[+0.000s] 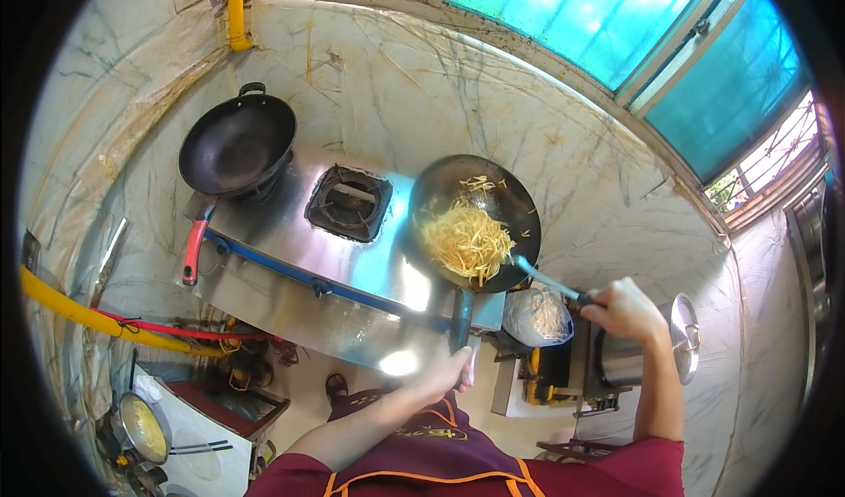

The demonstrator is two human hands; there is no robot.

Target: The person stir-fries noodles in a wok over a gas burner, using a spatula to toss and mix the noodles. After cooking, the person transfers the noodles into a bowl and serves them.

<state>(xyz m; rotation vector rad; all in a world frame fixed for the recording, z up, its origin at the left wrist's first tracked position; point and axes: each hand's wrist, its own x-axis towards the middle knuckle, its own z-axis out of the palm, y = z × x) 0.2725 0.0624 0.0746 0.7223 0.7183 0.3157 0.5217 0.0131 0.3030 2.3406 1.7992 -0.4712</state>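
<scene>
My left hand (449, 373) grips the dark handle (461, 319) of a wok (521, 200) on the right part of the stove. Pale yellow shreds, perhaps potato or noodles (470, 241), lie heaped in the wok, with a few stuck higher on its wall. In my right hand (624, 309) is the black grip of a spatula or ladle (551, 279). Its pale shaft slants into the wok at the right of the heap; the working end is blurred and partly hidden.
A bare burner (350, 201) sits left of the wok. Farther left rests a second, black wok (237, 144) with a red handle (193, 249). A plastic bag (540, 317) and a steel pot (630, 355) stand right. A bowl (144, 427) and chopsticks (201, 447) lie lower left.
</scene>
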